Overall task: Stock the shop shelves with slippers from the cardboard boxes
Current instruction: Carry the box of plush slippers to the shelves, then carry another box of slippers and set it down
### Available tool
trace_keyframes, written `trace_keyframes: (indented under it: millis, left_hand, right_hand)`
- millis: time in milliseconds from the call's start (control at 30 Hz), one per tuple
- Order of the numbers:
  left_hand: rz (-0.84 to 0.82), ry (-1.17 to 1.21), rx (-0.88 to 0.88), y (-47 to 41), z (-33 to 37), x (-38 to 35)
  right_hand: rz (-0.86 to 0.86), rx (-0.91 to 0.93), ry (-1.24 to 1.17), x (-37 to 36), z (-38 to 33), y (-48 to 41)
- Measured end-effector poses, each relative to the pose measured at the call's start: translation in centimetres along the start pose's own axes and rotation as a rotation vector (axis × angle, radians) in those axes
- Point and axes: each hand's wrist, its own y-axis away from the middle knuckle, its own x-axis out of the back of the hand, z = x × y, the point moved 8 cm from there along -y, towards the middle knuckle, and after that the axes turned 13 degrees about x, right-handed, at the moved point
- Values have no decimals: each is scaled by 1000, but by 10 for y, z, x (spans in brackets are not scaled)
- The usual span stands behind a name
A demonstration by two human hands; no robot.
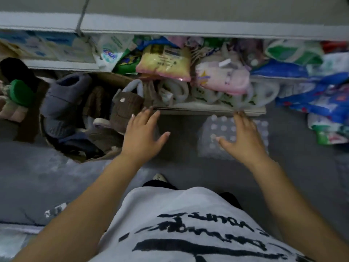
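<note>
Black script on the white shirt [188, 224] is upside down and unreadable. The left hand [143, 133] and right hand [243, 137] are spread flat and hold nothing. Fuzzy blue-grey and brown slippers [64, 95] fill the cardboard box [111, 78] at left. Beyond it, bagged pairs crowd the shelf [207, 110], their labels blurred.

White tee [170, 205], black lettering [188, 244]; trousers [158, 184] seemingly black.
</note>
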Motion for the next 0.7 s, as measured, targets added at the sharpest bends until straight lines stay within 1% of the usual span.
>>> trace_keyframes:
  millis: [133, 300, 400, 467, 567, 700]
  left_hand:
    - [-52, -46, -146, 3, 114, -38]
    - [-115, 111, -233, 26, 264, -85]
    - [-167, 94, -340, 40, 340, -111]
    - [-184, 82, -420, 47, 379, -119]
    - [-188, 66, -513, 51, 423, -126]
    - [-224, 7, -581, 36, 475, -148]
  right_hand:
    - [-3, -118, -9, 25, 91, 72]
    - [60, -268, -8, 64, 201, 159]
    - [78, -365, 0, 83, 256, 200]
    - [65, -422, -9, 92, 285, 221]
    - [90, -495, -35, 101, 322, 240]
    - [133, -603, -103, 112, 372, 250]
